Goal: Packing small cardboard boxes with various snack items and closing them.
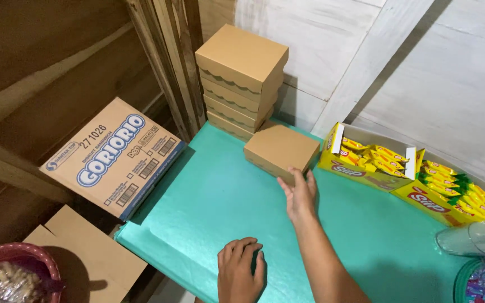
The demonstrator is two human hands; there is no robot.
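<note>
Touching the near edge of a brown box [280, 148] with spread right hand [300, 193], left hand [241, 270] loosely curled, resting on teal table [197, 207] well nearer

- Box stack [241, 78] at twelve o'clock
- Snack trays [366, 160] at three o'clock
- Printed carton [113, 157] at nine o'clock
- Pink bowl [12, 264] at eight o'clock
- Clear cup [472, 238] at four o'clock

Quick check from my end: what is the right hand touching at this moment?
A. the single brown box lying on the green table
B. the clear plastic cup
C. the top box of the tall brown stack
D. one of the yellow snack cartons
A: the right hand rests its fingers on the near edge of the single brown box, which lies alone on the green table, apart from the stack of brown boxes.
</note>
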